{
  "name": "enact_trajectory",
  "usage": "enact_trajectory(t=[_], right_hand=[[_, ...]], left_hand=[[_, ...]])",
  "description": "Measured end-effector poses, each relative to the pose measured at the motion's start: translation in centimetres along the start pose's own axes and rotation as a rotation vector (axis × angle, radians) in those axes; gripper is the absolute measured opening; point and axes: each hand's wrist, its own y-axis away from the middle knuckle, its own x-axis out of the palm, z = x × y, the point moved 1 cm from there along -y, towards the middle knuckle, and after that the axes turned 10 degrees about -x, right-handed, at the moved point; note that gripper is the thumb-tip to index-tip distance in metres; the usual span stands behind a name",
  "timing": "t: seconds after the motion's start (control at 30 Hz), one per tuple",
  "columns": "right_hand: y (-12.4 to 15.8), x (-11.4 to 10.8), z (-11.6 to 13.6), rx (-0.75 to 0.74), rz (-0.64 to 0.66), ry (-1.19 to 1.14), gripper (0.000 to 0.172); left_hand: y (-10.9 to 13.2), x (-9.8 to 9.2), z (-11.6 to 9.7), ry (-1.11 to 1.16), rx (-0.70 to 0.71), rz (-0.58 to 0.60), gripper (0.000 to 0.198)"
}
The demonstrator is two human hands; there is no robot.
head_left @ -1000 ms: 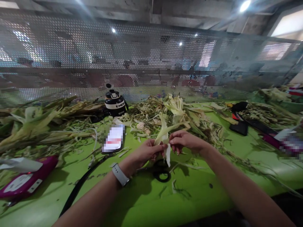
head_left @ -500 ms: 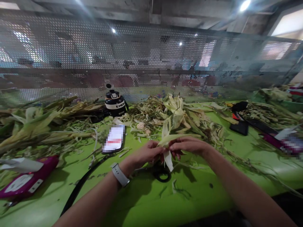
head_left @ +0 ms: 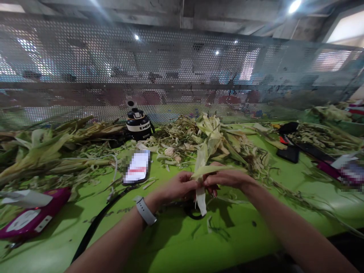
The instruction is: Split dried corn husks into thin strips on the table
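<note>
Between my two hands, over the green table (head_left: 159, 246), are pale corn husk strips (head_left: 201, 199), crossed where my fingers meet. My left hand (head_left: 180, 185), with a light watch band at the wrist, pinches the husk from the left. From the right, my right hand (head_left: 224, 179) grips the same husk, its fingers curled. One strip end hangs down below my fingers, and another lies across the back of my right hand. Under the hanging end, a black ring-shaped handle (head_left: 193, 216) shows in part; the rest of it is hidden.
A heap of husks (head_left: 210, 132) lies beyond my hands, with more husks (head_left: 36, 151) at the left. A black bottle (head_left: 138, 125) stands behind a phone (head_left: 137, 167). Magenta device (head_left: 36, 214) lies left, dark phone (head_left: 287, 153) right. A perforated screen (head_left: 176, 64) rises behind.
The hanging husk end has shifted slightly lower and now covers more of the black ring. The strip on the right lies further over my right hand. Both hands stay close together.
</note>
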Motion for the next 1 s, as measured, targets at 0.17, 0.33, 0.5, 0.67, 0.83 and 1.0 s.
enact_trajectory(t=[0.17,0.33,0.5,0.67,0.83,1.0], right_hand=[[-0.2,0.4,-0.6,-0.042,-0.070,0.018,0.018],[-0.4,0.6,-1.5,-0.021,-0.173,-0.120,0.021],[-0.6,0.9,-1.2,-0.114,-0.194,-0.238,0.011],[-0.5,1.0,0.0,-0.060,-0.238,-0.162,0.013],[-1.1,-0.3,-0.4,-0.090,-0.485,-0.167,0.011],[-1.1,-3.4,-1.2,-0.061,-0.777,-0.152,0.014]], left_hand=[[0.0,0.5,-0.1,-0.035,0.063,-0.027,0.028],[0.1,0.7,-0.1,0.047,0.061,-0.031,0.027],[0.4,0.6,-0.4,0.070,0.052,-0.005,0.023],[0.5,0.6,-0.5,0.039,0.076,0.041,0.026],[0.3,-0.1,0.3,0.033,0.021,0.083,0.025],[0.2,-0.5,1.0,0.095,-0.031,0.122,0.027]])
